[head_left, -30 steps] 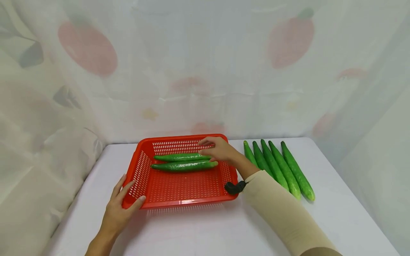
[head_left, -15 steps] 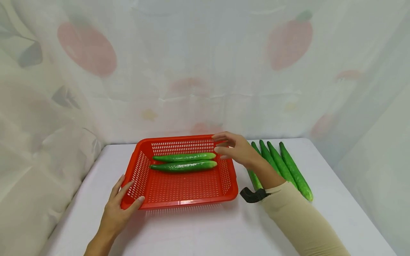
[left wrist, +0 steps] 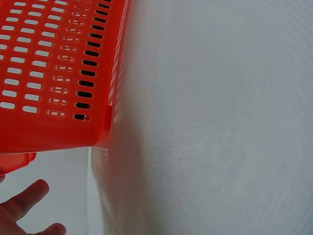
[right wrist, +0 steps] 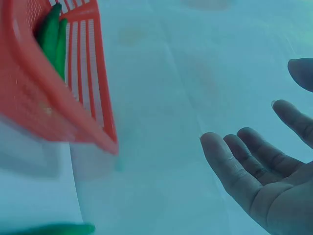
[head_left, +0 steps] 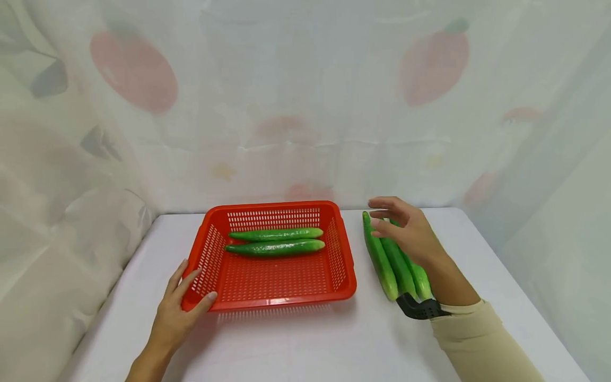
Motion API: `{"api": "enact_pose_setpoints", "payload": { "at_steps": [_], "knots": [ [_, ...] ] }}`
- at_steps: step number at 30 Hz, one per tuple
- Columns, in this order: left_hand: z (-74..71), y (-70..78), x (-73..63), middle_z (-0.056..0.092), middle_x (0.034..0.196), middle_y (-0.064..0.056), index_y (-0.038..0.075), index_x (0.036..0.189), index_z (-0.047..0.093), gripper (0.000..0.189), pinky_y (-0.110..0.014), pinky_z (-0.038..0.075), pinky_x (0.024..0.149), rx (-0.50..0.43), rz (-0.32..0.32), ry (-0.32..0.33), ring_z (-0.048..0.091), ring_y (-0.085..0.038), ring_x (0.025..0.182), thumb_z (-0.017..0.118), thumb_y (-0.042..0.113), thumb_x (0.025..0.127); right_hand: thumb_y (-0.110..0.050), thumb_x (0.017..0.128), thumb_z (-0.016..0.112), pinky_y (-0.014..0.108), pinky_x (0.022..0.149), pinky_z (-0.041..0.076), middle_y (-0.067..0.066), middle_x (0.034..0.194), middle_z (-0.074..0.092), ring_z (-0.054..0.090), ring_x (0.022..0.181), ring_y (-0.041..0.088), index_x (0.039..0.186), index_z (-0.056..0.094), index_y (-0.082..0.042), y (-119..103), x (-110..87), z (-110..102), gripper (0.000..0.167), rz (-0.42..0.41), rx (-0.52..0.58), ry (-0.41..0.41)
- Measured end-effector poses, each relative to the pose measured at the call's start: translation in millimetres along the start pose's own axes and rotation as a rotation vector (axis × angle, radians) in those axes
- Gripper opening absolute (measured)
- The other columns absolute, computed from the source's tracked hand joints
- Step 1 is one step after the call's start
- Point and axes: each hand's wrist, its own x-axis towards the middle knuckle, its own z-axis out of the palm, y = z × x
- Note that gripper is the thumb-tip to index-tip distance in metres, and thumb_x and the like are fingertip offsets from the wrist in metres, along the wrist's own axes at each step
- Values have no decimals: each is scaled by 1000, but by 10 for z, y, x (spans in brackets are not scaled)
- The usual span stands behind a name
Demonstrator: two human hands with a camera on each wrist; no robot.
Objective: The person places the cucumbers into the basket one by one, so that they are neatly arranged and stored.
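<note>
The row of cucumbers (head_left: 390,260) lies right of centre on the white table (head_left: 296,339), beside the red basket (head_left: 346,276). The right hand (head_left: 406,231), which hovered at the basket's right rim a moment ago, now hangs over that row, fingers spread, gripping nothing. The left hand (head_left: 180,307) still rests flat against the basket's lower-left corner, fingers straight. Two cucumbers (head_left: 275,241) lie inside the basket, unmoved.

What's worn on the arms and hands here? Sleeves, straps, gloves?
Both hands are bare, no gloves. The right arm has a beige long sleeve with a black strap at the wrist. The left arm shows no sleeve or strap in the head view.
</note>
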Motion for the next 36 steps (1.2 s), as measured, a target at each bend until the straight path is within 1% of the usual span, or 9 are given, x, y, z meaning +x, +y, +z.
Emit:
{"api": "enact_pose_setpoints", "payload": {
  "at_steps": [5, 11, 15, 23, 27, 30, 36],
  "knots": [
    [-8, 0, 2, 18, 157, 11, 10, 140, 51, 65, -65, 30, 96, -12, -4, -7, 25, -34, 138, 77, 30, 83, -2, 95, 60, 34, 80, 53, 9, 128, 55, 53, 116, 25, 131, 51, 5, -7, -176, -185, 38, -52, -31, 62],
    [-11, -2, 10, 16, 156, 13, 11, 140, 50, 66, -66, 30, 96, -11, -12, -15, 25, -35, 138, 77, 31, 84, 2, 94, 58, 31, 78, 53, 9, 128, 55, 53, 116, 24, 132, 49, 8, 5, -369, -379, 39, -88, -30, 129],
    [-9, -8, 17, 17, 156, 12, 11, 140, 50, 66, -65, 31, 96, -4, -7, -8, 26, -35, 137, 77, 31, 83, 6, 94, 57, 31, 78, 54, 9, 128, 55, 53, 115, 24, 132, 50, 8, 32, -472, -474, 38, -100, -5, 177],
    [-10, -3, 11, 17, 157, 11, 10, 140, 50, 66, -66, 30, 96, -13, -8, -10, 25, -35, 137, 77, 31, 83, 12, 91, 56, 25, 77, 53, 10, 122, 57, 56, 109, 19, 129, 51, 12, 114, -598, -620, 38, -162, 57, 266],
    [-17, -3, 11, 17, 157, 11, 10, 140, 50, 66, -66, 30, 96, -11, -7, -11, 25, -36, 137, 77, 31, 83, 13, 90, 57, 23, 76, 52, 9, 119, 58, 58, 107, 18, 127, 51, 13, 175, -661, -676, 37, -161, 41, 312],
    [-20, -3, 8, 17, 156, 12, 10, 140, 50, 67, -66, 31, 96, -6, -11, -11, 26, -35, 137, 77, 32, 84, 13, 90, 58, 21, 76, 52, 8, 118, 60, 59, 105, 17, 126, 52, 12, 223, -715, -707, 37, -136, 5, 352],
    [-10, -10, 9, 19, 157, 9, 9, 140, 50, 66, -65, 31, 96, -15, 1, -8, 25, -34, 138, 78, 30, 83, 11, 90, 59, 19, 74, 51, 4, 115, 61, 60, 102, 13, 125, 55, 9, 354, -879, -787, 36, -85, -62, 432]
  ]
}}
